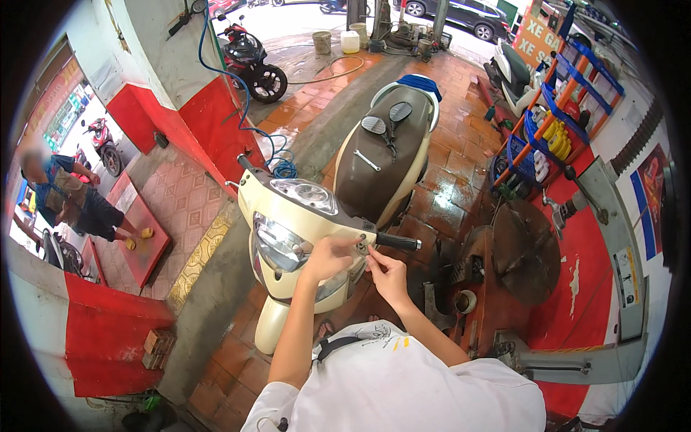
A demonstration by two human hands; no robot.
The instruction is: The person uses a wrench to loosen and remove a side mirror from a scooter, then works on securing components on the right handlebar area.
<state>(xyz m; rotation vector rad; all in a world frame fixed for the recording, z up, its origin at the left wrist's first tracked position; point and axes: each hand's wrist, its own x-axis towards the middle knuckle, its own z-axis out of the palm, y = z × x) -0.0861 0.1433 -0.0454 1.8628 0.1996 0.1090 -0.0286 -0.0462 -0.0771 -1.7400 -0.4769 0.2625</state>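
In the head view, a cream scooter (345,214) is standing on the orange tiled floor (448,153), its front turned toward the person in the white T-shirt (425,381), and both bare hands are working at the handlebar cover (368,236), just beside the black handlebar grip (398,243). The left hand (330,259) is reaching across the cover above the headlight area with its fingers partly bent and their tips lying at the cover's edge; whether they are gripping anything cannot be told. The right hand (389,279) is hanging close by, below the grip, its thumb and forefinger nearly meeting in a pinch, and any small part between them is too small to make out. On the brown seat (354,180), two detached mirrors (373,125) are lying together with their stems toward the front, and a silver wrench (367,160) is lying near them. A blue cloth (422,85) is resting at the scooter's tail, while a coiled blue hose (285,170) is lying on the ground beyond the handlebar. Toward the right, a blue-and-orange rack (538,139) is holding yellow bottles (557,137); at the far left, another person (68,194) is sitting near a red platform (137,237).
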